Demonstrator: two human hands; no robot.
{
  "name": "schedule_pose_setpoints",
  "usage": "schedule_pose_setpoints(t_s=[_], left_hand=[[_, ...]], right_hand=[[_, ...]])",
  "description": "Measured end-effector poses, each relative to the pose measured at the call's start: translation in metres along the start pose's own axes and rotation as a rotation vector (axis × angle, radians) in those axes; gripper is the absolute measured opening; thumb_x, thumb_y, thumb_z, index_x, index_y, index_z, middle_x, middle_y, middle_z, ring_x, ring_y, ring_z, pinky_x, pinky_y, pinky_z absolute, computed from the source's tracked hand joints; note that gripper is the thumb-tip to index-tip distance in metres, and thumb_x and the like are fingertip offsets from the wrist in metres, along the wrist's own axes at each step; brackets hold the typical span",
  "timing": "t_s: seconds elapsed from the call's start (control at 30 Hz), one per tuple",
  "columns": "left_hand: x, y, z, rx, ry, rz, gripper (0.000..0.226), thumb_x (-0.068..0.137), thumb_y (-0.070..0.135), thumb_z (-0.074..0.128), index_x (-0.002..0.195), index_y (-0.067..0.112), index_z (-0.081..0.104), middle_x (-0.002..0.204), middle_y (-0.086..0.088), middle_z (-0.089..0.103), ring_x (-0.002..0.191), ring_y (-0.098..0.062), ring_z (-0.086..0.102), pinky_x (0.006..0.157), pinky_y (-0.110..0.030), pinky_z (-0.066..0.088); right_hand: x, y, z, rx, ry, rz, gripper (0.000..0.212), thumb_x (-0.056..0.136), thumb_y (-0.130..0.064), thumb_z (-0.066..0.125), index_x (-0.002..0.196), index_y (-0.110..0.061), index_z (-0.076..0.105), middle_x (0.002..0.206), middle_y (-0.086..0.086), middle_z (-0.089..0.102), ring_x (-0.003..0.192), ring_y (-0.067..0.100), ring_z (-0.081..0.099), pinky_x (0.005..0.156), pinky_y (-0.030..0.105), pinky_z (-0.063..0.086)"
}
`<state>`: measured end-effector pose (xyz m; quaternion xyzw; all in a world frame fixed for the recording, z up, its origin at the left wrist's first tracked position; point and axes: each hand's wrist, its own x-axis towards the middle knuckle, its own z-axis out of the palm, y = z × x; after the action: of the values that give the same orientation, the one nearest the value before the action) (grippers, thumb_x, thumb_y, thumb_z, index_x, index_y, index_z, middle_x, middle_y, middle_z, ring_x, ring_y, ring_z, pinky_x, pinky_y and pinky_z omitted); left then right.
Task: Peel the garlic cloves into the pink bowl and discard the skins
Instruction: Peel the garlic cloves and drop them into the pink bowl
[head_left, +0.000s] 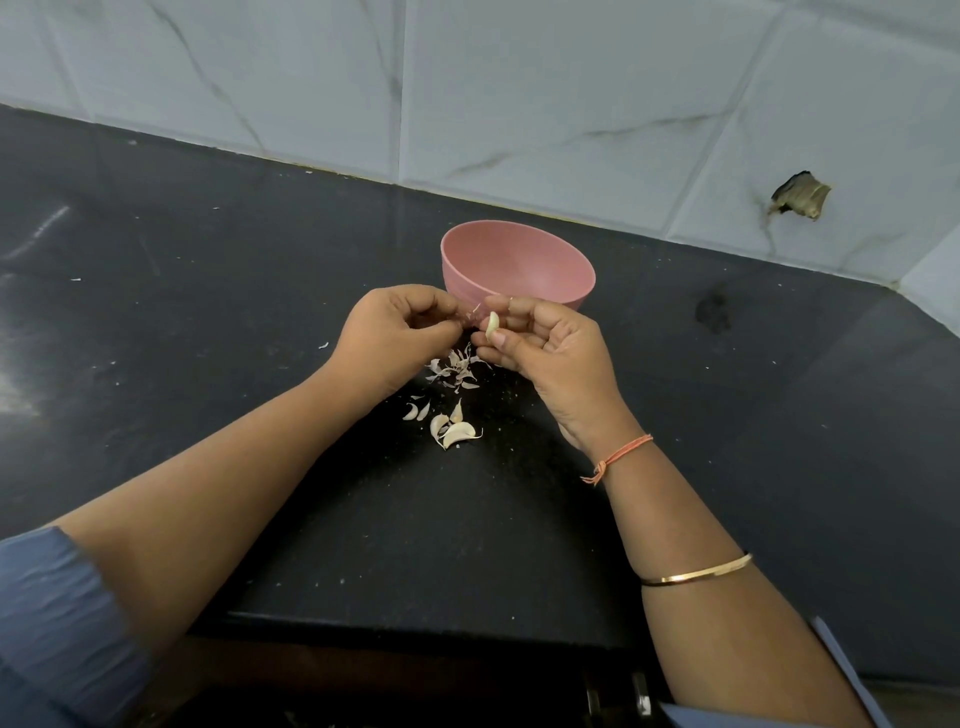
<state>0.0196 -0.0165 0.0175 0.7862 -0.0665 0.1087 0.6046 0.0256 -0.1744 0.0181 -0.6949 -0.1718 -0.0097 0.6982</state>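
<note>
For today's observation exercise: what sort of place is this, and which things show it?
Probably a home kitchen: a dark stone counter against a tiled wall, with a pink bowl and garlic skins.

worktop (260, 270): dark speckled stone, dull sheen
pink bowl (514, 260): matt smooth plastic
wall tiles (571, 78): glossy marble-look
skins (454, 369): dry, papery
bangle (696, 574): shiny gold-coloured metal
sleeve (57, 623): blue cloth
</note>
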Motion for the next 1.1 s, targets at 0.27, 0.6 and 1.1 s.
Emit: schedule_pose_setpoints(t_s=[0.27,0.6,1.1], left_hand=[[-0.0026,0.0030,-0.0001,-0.084,-0.045,-0.009,0.010,0.074,0.018,0.072,0.078,0.027,0.072,0.081,-0.004,0.073,0.079,-0.030,0.067,0.081,-0.044,0.054],[-0.0026,0.0033,-0.0002,-0.038,-0.054,-0.010,0.003,0.078,0.019,0.073,0.081,0.018,0.074,0.081,-0.012,0.073,0.072,-0.020,0.064,0.080,-0.038,0.054],[0.0005,-0.0019,0.0020,0.020,0.033,-0.002,0.006,0.080,0.015,0.071,0.075,0.019,0.072,0.075,-0.003,0.072,0.070,-0.016,0.065,0.076,-0.037,0.055]], right_hand=[[-0.0008,-0.0020,-0.0009,-0.047,0.028,-0.044,0.023,0.077,0.012,0.065,0.090,-0.007,0.063,0.082,0.007,0.067,0.074,0.012,0.068,0.068,0.026,0.058],[-0.0021,-0.0028,-0.0003,-0.168,0.038,-0.091,0.023,0.074,0.007,0.070,0.088,-0.010,0.065,0.076,-0.002,0.069,0.070,0.011,0.068,0.069,0.022,0.056],[-0.0010,-0.0012,0.0013,-0.091,0.008,-0.055,0.026,0.078,0.013,0.063,0.092,-0.009,0.065,0.084,0.008,0.068,0.076,0.014,0.068,0.072,0.026,0.058]])
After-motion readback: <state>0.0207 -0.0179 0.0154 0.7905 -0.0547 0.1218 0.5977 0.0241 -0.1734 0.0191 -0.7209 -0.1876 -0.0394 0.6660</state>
